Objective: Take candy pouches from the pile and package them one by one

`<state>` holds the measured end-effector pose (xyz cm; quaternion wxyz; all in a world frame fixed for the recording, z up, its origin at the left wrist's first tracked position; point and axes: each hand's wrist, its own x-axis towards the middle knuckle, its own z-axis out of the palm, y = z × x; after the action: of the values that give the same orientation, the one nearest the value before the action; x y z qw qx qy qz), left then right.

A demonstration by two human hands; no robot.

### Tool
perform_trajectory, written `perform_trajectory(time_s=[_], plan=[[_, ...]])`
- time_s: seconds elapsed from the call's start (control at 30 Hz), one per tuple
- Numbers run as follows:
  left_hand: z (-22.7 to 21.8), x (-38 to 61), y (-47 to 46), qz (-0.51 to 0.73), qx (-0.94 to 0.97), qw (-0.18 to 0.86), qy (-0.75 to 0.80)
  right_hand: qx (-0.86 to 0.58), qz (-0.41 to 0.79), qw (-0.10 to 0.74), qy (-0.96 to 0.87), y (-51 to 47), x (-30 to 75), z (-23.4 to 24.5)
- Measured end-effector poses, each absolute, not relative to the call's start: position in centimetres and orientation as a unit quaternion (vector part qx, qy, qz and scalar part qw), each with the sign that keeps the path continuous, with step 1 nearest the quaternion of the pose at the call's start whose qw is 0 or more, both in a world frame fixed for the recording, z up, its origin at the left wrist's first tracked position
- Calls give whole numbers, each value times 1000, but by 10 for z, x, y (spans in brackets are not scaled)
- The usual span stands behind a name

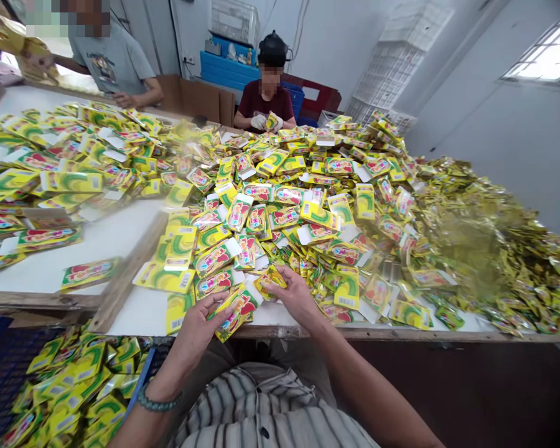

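My left hand (200,330) grips a small yellow and green carton (236,311) with a red fruit picture, its white end flap pointing up to the right. Close beside that flap, my right hand (296,295) pinches a small yellow packet (269,283) between thumb and fingers. Both hands are over the near edge of the white table (135,311). Just beyond them lies a heap of similar cartons (266,211), several with white flaps standing out. Loose small packets (308,270) show among the cartons in front of my right hand.
A wooden strip (130,267) divides the table. More cartons (70,180) are piled on the left; a large mound of packets (485,242) fills the right. Below left stands a blue crate (142,379) of cartons. Two people (267,102) work across the table.
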<state>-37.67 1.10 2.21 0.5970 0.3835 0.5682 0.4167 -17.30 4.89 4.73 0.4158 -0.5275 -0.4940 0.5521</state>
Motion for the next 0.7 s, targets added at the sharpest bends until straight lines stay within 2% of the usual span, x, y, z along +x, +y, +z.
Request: perform_trajectory(time_s=[0.13,0.43,0.53,0.7], plan=[[18,-372,9,410,405,583,573,-553,508,448,-485,46,-172,48],[18,-367,5,412,419,588,556,-569,469,417,-532,35,-164,39],[20,-369,7,405,405,588,571,-560,464,381,-571,36,-153,46],[27,-371,8,400,421,596,555,-495,348,330,-725,42,-148,56]])
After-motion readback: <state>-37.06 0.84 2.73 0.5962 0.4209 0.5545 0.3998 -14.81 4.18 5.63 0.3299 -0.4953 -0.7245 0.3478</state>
